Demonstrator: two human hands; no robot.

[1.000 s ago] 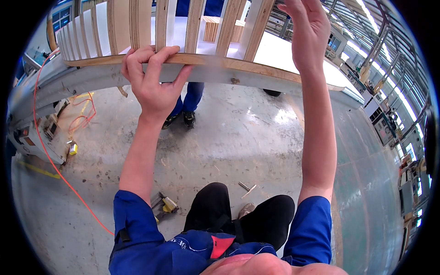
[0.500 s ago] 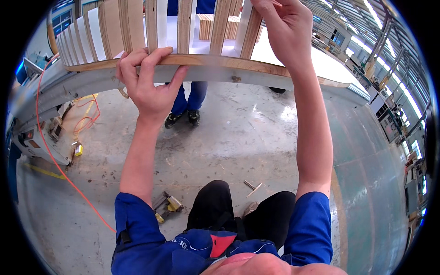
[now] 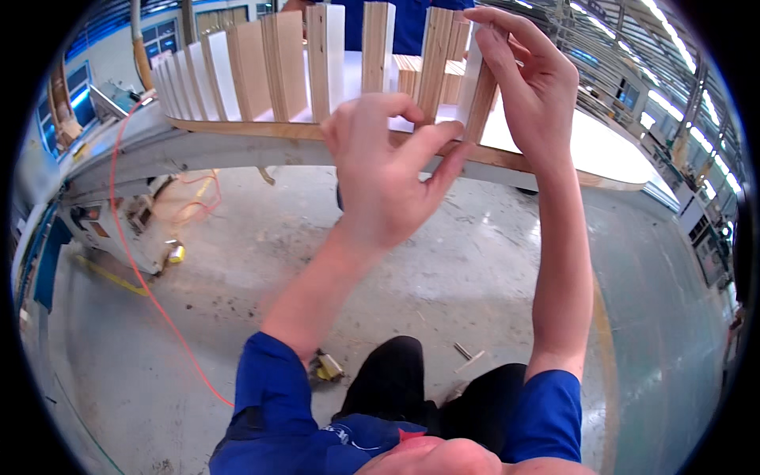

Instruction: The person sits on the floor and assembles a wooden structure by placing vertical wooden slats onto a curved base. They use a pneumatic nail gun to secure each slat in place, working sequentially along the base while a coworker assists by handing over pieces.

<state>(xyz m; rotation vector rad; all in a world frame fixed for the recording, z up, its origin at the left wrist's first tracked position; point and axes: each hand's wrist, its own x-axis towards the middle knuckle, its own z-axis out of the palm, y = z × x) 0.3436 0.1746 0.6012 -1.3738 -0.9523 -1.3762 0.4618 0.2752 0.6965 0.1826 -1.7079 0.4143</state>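
Observation:
Several upright plywood slats (image 3: 289, 67) stand in a row along the curved front edge of a white-topped board (image 3: 590, 146) with a wood rim. My right hand (image 3: 538, 91) is closed around the top of the rightmost slat (image 3: 481, 91), thumb on its near side. Lower down, my left hand (image 3: 388, 170) is in front of the board's edge, partly blurred. Its thumb and forefinger point right, a little apart, close to the foot of that slat. Nothing shows between them, though whether they touch the wood is unclear.
Behind the slats lie plywood blocks (image 3: 409, 73), and a person in blue (image 3: 404, 36) stands across the board. A grey metal beam (image 3: 237, 150) supports it. An orange hose (image 3: 158, 305) runs across the floor at left. A yellow tool (image 3: 328, 367) lies near my knees.
My left hand has let go of the board's edge and moved right, toward the rightmost slat. My right hand stays at that slat's top. The whole view has shifted slightly.

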